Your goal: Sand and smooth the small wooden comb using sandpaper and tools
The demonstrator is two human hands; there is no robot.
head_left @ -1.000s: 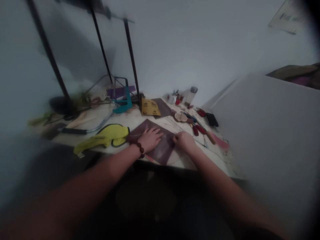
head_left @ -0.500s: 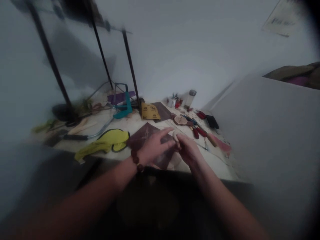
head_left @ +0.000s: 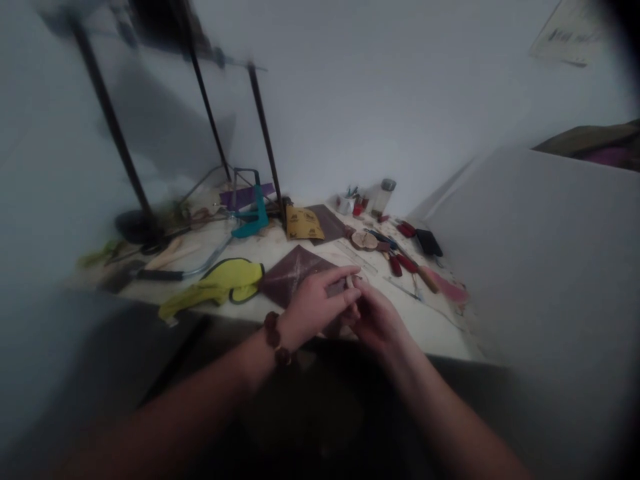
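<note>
My left hand, with a dark bead bracelet on its wrist, is raised above a dark brown sheet of sandpaper. Its fingers meet a small pale wooden piece. My right hand closes around the same piece from below. Both hands hold it just above the sheet, and the fingers hide most of the piece. The sheet lies on a pale, scuffed workbench.
A yellow cloth lies left of the sandpaper, beside a bent metal saw frame. Red-handled carving tools, a wooden disc, and a yellow sandpaper pack lie farther back. Black metal rods rise behind the bench.
Both hands have lifted off the sandpaper and come together around the small wooden piece. The left hand has moved from flat on the sheet to the piece.
</note>
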